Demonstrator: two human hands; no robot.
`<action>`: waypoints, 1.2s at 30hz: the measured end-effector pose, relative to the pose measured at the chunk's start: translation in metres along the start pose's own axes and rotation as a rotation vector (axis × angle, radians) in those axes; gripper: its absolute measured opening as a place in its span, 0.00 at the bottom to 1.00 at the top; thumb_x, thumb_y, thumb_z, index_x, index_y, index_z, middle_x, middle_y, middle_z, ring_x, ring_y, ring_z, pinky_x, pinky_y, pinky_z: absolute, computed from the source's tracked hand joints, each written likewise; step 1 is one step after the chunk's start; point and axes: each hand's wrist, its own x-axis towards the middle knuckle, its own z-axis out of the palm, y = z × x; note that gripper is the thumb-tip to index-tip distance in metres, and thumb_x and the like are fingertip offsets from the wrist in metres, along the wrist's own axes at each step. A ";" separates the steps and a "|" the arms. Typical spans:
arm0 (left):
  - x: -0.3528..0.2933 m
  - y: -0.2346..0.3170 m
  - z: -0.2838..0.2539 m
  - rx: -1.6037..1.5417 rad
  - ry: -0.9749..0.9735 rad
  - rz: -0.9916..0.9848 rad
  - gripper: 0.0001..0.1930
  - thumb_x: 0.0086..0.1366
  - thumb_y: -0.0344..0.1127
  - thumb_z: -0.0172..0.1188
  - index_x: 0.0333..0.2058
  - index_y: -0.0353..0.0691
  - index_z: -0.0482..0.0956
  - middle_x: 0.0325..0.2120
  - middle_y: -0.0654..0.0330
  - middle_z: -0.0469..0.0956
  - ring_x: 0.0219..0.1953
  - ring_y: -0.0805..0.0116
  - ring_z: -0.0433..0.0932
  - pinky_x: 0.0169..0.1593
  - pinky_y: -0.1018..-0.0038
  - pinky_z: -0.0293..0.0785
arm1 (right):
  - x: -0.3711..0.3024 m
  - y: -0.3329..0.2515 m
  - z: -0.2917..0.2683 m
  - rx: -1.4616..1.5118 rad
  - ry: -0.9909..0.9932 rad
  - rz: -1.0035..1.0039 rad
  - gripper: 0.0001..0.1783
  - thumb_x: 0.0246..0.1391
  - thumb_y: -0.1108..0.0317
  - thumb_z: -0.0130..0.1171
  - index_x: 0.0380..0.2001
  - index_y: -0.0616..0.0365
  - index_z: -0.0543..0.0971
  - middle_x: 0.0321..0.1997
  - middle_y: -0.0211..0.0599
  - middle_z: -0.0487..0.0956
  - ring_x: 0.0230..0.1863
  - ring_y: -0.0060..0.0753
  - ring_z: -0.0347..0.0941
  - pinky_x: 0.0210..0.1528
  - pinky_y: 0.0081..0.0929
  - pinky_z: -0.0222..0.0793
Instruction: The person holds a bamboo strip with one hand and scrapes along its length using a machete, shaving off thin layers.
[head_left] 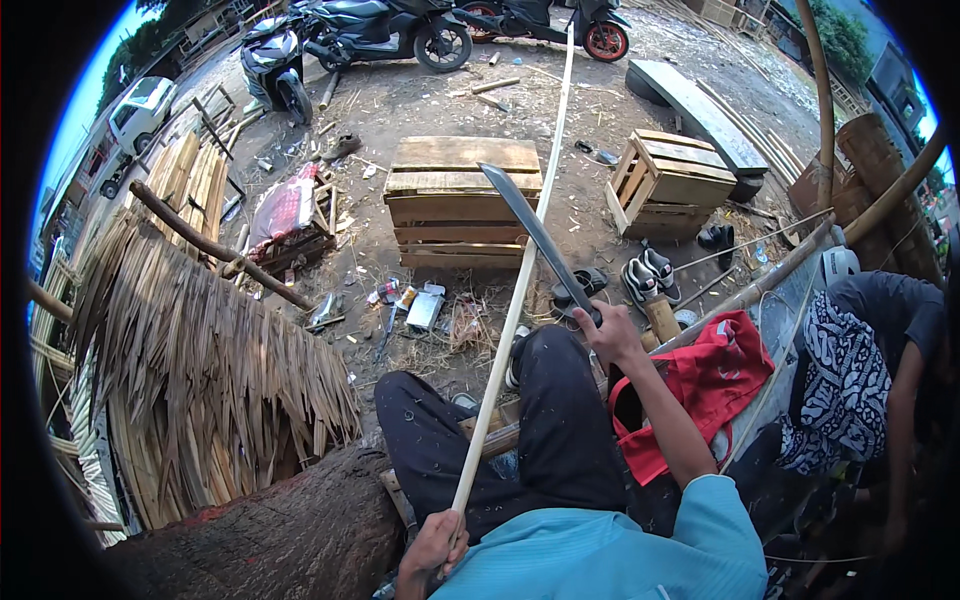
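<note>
I see my left hand (432,545) – fingers tight on the near end of a long pale bamboo strip (520,290) | strip runs straight away over my knees | right hand (612,335) grips a long dark steel blade (535,235) – just right of it, nearer its middle.

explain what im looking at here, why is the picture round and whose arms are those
This is one picture from a wide fisheye camera worn on a person's head, looking down, so edges bend and the corners go black. The arms are that person's own hands. The left hand grips a long thin bamboo strip that runs away over the knees. The right hand holds a machete, blade pointing away. On the dirt ground beyond sit wooden crates, sandals, split bamboo bundles and parked scooters.
</note>
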 end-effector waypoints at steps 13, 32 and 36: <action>-0.001 -0.002 -0.006 -0.031 -0.001 -0.061 0.21 0.70 0.50 0.36 0.26 0.38 0.60 0.07 0.64 0.58 0.05 0.77 0.57 0.09 0.80 0.55 | -0.027 0.008 0.013 -0.234 -0.329 -0.736 0.29 0.44 0.37 0.56 0.19 0.55 0.68 0.14 0.36 0.70 0.18 0.45 0.71 0.20 0.36 0.64; 0.003 -0.004 -0.007 -0.028 0.015 -0.059 0.22 0.70 0.51 0.36 0.26 0.37 0.60 0.07 0.64 0.57 0.05 0.77 0.57 0.08 0.80 0.55 | -0.021 0.007 0.014 -0.238 -0.345 -0.760 0.28 0.47 0.39 0.54 0.20 0.55 0.67 0.14 0.39 0.69 0.19 0.47 0.71 0.21 0.39 0.63; -0.002 -0.004 -0.006 -0.006 0.000 -0.038 0.22 0.70 0.51 0.37 0.26 0.38 0.60 0.07 0.64 0.57 0.05 0.77 0.57 0.08 0.80 0.55 | -0.013 0.031 0.019 -0.162 -0.145 -0.508 0.27 0.49 0.41 0.54 0.23 0.59 0.71 0.15 0.43 0.71 0.20 0.49 0.72 0.22 0.39 0.64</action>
